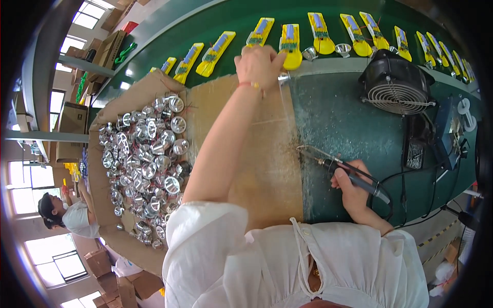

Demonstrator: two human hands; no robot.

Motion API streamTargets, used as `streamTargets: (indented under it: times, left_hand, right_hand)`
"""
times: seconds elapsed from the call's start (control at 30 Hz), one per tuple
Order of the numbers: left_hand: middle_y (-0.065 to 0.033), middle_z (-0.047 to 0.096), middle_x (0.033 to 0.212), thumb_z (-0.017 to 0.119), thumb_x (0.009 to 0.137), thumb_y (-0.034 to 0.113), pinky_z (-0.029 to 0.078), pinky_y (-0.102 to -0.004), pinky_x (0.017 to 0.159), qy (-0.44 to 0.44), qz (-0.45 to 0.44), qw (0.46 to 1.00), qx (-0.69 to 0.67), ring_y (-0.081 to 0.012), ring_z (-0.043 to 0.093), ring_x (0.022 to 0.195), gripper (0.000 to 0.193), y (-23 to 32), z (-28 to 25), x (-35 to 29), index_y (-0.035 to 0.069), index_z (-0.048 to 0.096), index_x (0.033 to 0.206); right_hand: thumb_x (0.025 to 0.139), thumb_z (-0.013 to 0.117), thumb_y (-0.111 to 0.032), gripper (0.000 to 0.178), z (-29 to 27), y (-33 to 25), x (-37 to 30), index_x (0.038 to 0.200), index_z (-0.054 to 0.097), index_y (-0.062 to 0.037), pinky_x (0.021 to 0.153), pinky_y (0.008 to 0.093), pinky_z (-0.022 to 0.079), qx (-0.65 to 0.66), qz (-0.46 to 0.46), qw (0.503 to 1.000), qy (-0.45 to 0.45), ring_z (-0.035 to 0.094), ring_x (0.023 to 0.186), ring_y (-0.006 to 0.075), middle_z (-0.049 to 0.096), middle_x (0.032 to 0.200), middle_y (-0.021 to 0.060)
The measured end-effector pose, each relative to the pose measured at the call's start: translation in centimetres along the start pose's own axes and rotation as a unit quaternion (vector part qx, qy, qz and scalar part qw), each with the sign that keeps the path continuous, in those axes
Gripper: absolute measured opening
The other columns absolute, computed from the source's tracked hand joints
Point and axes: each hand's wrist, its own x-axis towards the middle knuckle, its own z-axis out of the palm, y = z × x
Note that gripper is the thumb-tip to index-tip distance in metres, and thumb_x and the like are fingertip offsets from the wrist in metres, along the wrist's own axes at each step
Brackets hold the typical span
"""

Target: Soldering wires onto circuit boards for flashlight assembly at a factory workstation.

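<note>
My left hand [258, 65] reaches to the green belt, its fingers curled over the lower end of a yellow flashlight housing [261, 32] with a blue cell and a green circuit board. The back of the hand hides the fingertips. Just right of its wrist is a small silver reflector cup [284, 78]. Another yellow housing [290, 46] lies close to the thumb. My right hand [354, 187] is closed around the handle of a soldering iron [341, 172]. The iron's tip points left, over the edge of the brown cardboard sheet [267, 169].
A cardboard tray [97, 154] on the left holds many silver reflector cups [149, 169] with wires. A black fan [395, 84] stands at the right, near a soldering station [452, 133] and cables. More yellow housings [321, 33] line the green belt [231, 18]. A co-worker [74, 215] is at far left.
</note>
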Motion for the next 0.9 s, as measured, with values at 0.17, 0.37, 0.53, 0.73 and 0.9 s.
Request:
streamTargets:
  times: [0.17, 0.37, 0.53, 0.73, 0.9]
  left_hand:
    - [-0.0168, 0.040, 0.126, 0.073, 0.064, 0.040, 0.038, -0.0395, 0.093, 0.122, -0.005, 0.992, -0.012, -0.0336, 0.046, 0.109, 0.062, -3.4, 1.9, 5.0, 0.017, 0.052, 0.118]
    - [-0.0148, 0.054, 0.100, 0.071, 0.063, 0.028, 0.047, -0.0370, 0.081, 0.029, 0.032, 0.999, -0.030, -0.0299, 0.057, 0.091, 0.040, -5.5, -0.3, -1.8, 0.014, 0.063, 0.100]
    - [-0.0125, 0.051, 0.103, 0.072, 0.066, 0.028, 0.050, -0.0364, 0.069, 0.066, 0.008, 0.995, -0.072, -0.0283, 0.058, 0.086, 0.040, -0.9, -2.6, -16.7, 0.010, 0.059, 0.099]
    - [-0.0065, 0.056, 0.081, 0.072, 0.069, 0.019, 0.048, -0.0310, 0.061, 0.164, -0.120, 0.973, -0.106, -0.0210, 0.058, 0.070, 0.029, -4.1, -4.4, -27.2, 0.005, 0.058, 0.090]
    - [-0.0056, 0.053, 0.073, 0.061, 0.071, 0.002, 0.043, -0.0338, 0.057, 0.254, -0.131, 0.956, 0.065, -0.0231, 0.053, 0.065, 0.016, -8.0, -7.7, -29.0, 0.008, 0.060, 0.086]
  right_hand:
    - [0.080, 0.061, -0.004, 0.012, -0.3, 0.2, 0.1, 0.084, 0.050, 0.0006, 0.053, 0.0241, 0.047, 0.007, -0.009, 1.000, -0.021, 0.056, 0.059, 0.0105, 0.059, 0.069, 0.0084]
    - [0.081, 0.061, -0.005, 0.012, -0.2, 0.2, 0.2, 0.084, 0.050, 0.0002, 0.054, 0.0242, 0.048, 0.004, -0.002, 1.000, -0.026, 0.057, 0.060, 0.0108, 0.059, 0.069, 0.0085]
    - [0.082, 0.060, -0.007, 0.012, -0.1, 0.0, 0.4, 0.086, 0.052, 0.0005, 0.052, 0.0230, 0.046, -0.011, -0.002, 1.000, -0.007, 0.056, 0.058, 0.0108, 0.058, 0.069, 0.0082]
    - [0.083, 0.059, -0.011, 0.014, 0.1, -0.2, -0.2, 0.087, 0.051, 0.0002, 0.051, 0.0207, 0.043, -0.047, -0.046, 0.998, -0.006, 0.052, 0.054, 0.0092, 0.057, 0.065, 0.0069]
    - [0.083, 0.059, -0.012, 0.016, 0.8, -0.2, -0.8, 0.086, 0.051, 0.0007, 0.050, 0.0204, 0.042, -0.052, -0.053, 0.997, -0.021, 0.052, 0.054, 0.0094, 0.057, 0.065, 0.0074]
